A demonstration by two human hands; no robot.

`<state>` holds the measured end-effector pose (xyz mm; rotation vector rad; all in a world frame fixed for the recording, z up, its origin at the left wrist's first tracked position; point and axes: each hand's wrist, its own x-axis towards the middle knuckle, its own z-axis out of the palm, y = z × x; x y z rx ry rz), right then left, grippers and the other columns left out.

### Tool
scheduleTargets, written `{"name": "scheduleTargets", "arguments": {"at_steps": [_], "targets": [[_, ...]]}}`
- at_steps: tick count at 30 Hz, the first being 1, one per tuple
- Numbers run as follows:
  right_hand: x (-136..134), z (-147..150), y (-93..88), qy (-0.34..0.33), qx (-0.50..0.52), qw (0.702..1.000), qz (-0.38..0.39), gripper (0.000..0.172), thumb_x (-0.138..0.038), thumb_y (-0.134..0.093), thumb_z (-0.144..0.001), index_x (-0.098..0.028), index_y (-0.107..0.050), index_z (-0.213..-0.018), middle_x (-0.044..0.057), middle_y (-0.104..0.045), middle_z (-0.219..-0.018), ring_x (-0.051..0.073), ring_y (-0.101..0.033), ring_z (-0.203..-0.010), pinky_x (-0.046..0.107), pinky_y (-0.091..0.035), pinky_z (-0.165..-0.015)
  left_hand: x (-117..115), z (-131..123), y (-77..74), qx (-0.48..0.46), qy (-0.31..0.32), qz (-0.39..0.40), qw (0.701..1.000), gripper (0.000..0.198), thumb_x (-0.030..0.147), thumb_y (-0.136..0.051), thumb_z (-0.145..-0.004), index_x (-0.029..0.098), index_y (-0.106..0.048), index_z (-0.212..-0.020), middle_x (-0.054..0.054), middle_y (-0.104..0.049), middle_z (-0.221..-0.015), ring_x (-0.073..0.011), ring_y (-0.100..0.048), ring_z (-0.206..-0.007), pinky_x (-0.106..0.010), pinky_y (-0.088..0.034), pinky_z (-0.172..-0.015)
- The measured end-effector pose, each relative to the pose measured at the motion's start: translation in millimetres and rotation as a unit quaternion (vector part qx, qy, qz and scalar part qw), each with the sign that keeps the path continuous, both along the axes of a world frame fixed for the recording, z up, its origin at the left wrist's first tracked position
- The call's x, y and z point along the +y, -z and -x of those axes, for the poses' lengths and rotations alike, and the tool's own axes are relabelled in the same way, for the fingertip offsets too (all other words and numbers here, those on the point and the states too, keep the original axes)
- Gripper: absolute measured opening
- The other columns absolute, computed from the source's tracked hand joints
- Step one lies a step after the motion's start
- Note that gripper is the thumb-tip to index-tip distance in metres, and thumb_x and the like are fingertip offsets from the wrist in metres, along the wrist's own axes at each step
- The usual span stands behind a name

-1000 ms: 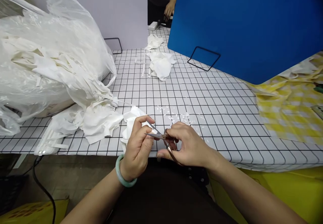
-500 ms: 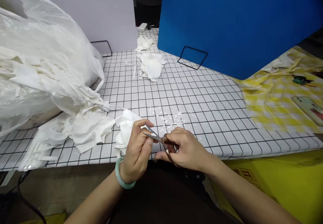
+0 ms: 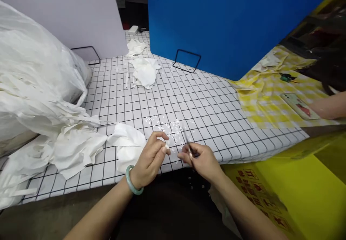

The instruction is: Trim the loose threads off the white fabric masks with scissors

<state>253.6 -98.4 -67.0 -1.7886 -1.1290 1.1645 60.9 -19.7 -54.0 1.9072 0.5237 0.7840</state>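
My left hand point(image 3: 150, 160), with a pale green bangle point(image 3: 131, 182) on the wrist, pinches a small white fabric piece point(image 3: 127, 146) at the near edge of the grid-patterned table point(image 3: 205, 103). My right hand point(image 3: 201, 160) grips small scissors point(image 3: 187, 142), their blades pointing up and away, a short gap from the left fingers. Tiny white snippets point(image 3: 170, 126) lie scattered just beyond both hands.
A large clear plastic bag point(image 3: 32, 77) of white fabric scraps spills at left. More white pieces point(image 3: 144, 72) lie at the back, near a blue board point(image 3: 216, 23). At right a yellow checked cloth point(image 3: 273, 99) holds a phone point(image 3: 297, 105) beside another person's forearm point(image 3: 328, 106).
The view has swung right. My right hand has drawn the scissors away from the piece in my left fingers, and the blades now point upward. Another person's forearm has come into view.
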Motion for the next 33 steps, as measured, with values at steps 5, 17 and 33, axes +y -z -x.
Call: {"name": "scheduleTargets", "arguments": {"at_steps": [5,17,33], "targets": [[3.3,2.6,1.8,-0.074,0.006,0.993,-0.092,0.038,-0.058,-0.067,-0.083,-0.022,-0.061,-0.093,0.004,-0.064,-0.087,0.017,-0.054,-0.070,0.031,-0.048,-0.067,23.9,50.3,-13.9,0.141,0.011,-0.046,0.989,0.025,0.026,-0.046,-0.101,0.017,-0.062,-0.083,-0.010,-0.064,-0.116,-0.0217,-0.062,-0.109,-0.035,-0.052,-0.096],[59.3,81.8,0.5,-0.068,0.045,0.985,-0.153,0.042,-0.054,-0.076,-0.077,-0.025,-0.064,-0.105,0.007,-0.066,-0.106,0.024,-0.059,-0.093,0.040,-0.051,-0.087,124.2,98.0,-39.4,0.426,-0.203,-0.147,0.869,0.018,0.009,-0.050,-0.085,0.016,-0.058,-0.070,-0.007,-0.062,-0.074,-0.0223,-0.060,-0.075,-0.036,-0.049,-0.075],[133.4,134.0,-26.2,-0.293,0.212,0.922,-0.139,0.033,-0.040,-0.083,-0.074,-0.022,-0.071,-0.099,0.003,-0.067,-0.102,0.018,-0.061,-0.092,0.032,-0.051,-0.080,26.8,156.2,-113.9,-0.064,-0.228,0.219,0.946,0.028,0.025,-0.048,-0.091,0.013,-0.073,-0.091,-0.001,-0.053,-0.058,-0.0069,-0.030,-0.045,-0.023,-0.025,-0.046]]}}
